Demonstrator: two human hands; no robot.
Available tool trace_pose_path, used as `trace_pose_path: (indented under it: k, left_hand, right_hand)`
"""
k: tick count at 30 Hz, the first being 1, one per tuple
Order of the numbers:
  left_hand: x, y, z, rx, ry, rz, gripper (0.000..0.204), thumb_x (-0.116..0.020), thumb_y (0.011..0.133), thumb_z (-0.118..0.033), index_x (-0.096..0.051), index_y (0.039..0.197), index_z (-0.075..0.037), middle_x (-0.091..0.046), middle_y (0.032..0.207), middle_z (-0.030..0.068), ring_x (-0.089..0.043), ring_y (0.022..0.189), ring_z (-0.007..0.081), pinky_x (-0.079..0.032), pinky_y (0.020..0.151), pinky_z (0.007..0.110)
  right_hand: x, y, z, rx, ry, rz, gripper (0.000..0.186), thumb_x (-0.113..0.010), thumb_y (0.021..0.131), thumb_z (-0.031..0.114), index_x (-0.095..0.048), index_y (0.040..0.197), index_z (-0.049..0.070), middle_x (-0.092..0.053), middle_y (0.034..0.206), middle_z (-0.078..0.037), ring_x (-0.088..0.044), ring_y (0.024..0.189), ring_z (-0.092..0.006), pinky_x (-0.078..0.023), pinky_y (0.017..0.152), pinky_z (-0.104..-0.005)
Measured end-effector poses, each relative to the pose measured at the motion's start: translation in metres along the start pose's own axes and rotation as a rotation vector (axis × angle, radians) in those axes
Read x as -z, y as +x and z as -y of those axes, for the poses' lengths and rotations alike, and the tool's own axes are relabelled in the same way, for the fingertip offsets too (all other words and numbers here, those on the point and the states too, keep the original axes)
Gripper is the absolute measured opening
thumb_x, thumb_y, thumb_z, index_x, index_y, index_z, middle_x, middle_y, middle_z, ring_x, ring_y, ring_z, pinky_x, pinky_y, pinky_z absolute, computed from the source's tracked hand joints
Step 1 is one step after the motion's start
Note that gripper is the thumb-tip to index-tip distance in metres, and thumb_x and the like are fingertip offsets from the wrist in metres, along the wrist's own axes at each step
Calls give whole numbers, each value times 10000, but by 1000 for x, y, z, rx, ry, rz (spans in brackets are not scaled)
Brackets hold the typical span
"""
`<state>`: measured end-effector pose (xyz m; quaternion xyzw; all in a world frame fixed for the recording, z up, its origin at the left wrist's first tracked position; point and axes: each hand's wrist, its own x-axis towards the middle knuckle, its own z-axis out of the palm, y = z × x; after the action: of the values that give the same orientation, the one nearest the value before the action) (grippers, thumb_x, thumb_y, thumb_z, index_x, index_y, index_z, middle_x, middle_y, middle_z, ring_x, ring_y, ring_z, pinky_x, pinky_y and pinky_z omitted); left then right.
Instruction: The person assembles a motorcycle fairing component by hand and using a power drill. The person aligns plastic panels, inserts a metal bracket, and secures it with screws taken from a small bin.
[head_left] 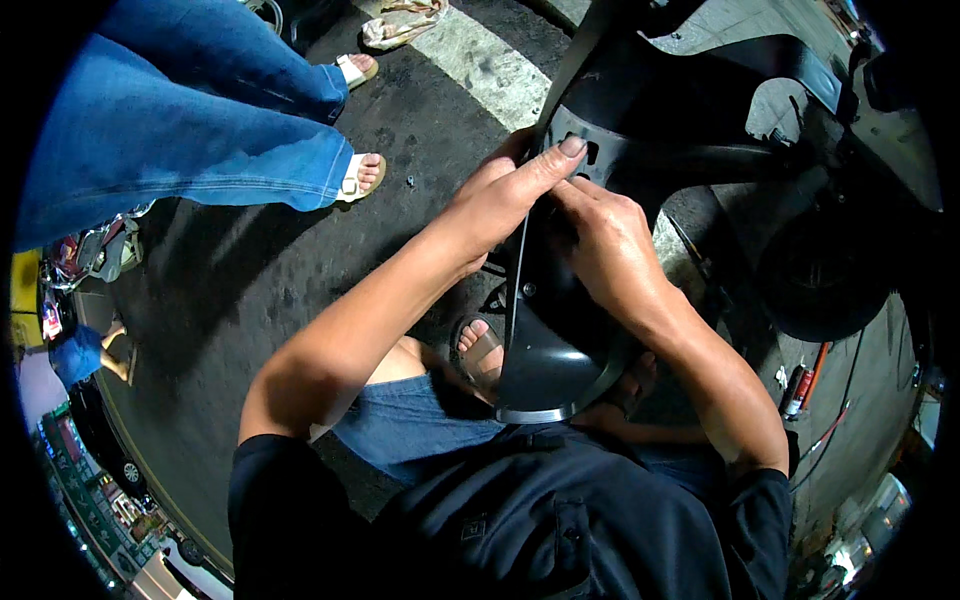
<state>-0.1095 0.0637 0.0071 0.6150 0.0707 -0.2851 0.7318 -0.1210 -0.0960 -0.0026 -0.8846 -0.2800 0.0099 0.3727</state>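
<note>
A large black plastic vehicle body panel (560, 345) with a curved, shiny lower end rests against my lap and reaches up and away from me. My left hand (505, 200) grips its left edge, thumb lying on top beside a small slot and the other fingers hidden behind the edge. Just to the right, my right hand (605, 235) is closed against the panel's face, close to the left thumb. Its fingertips are tucked out of sight, so whatever they pinch cannot be made out.
Someone in blue jeans (200, 110) and pale sandals stands on the asphalt at the left. A dark wheel (825, 270) is at the right, with a red can (798, 390) below it. A crumpled cloth (405, 22) lies near a white painted stripe (480, 65).
</note>
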Motion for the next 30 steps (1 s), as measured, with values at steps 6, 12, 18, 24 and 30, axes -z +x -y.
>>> trace_pose_path:
  k: [6, 12, 18, 24, 30]
  left_hand:
    - [6, 1, 4, -34, 8, -27, 606, -599, 893, -542, -595, 1170, -4, -618, 1117, 99, -588, 1041, 151, -460, 896, 273]
    - [4, 0, 4, -57, -5, -27, 603, -608, 885, -546, -604, 1155, -6, -639, 1048, 95, -606, 1001, 139, -475, 865, 262]
    - [7, -2, 7, 0, 31, -51, 641, -600, 866, -587, -619, 1141, -9, -623, 1074, 119, -566, 1052, 166, -428, 916, 299]
    - [6, -3, 7, 20, 9, -64, 709, -582, 842, -644, -627, 1135, -1, -603, 1133, 160, -519, 1141, 212, -377, 985, 348]
    - [7, -7, 5, 5, 13, -90, 695, -575, 845, -649, -642, 1115, -12, -633, 1054, 141, -566, 1059, 206, -403, 957, 331]
  right_hand:
    - [0, 1, -4, -25, -72, 6, 88, -634, 791, 59, -595, 857, 15, -589, 758, -170, -617, 717, -379, -496, 631, -461]
    - [-6, -1, -5, 2, -129, 10, 60, -612, 795, 51, -593, 848, 28, -584, 771, -143, -624, 737, -343, -508, 632, -439]
    - [-1, -1, 0, 121, -248, 46, 61, -581, 802, 62, -592, 857, 38, -589, 801, -117, -639, 784, -299, -518, 636, -418]
    - [10, 0, -3, 69, -221, 78, 88, -605, 792, 69, -595, 870, 28, -592, 792, -121, -641, 776, -315, -522, 646, -413]
    - [20, -6, -2, 23, -219, 91, 101, -618, 781, 40, -606, 879, 21, -600, 799, -126, -644, 757, -324, -527, 647, -423]
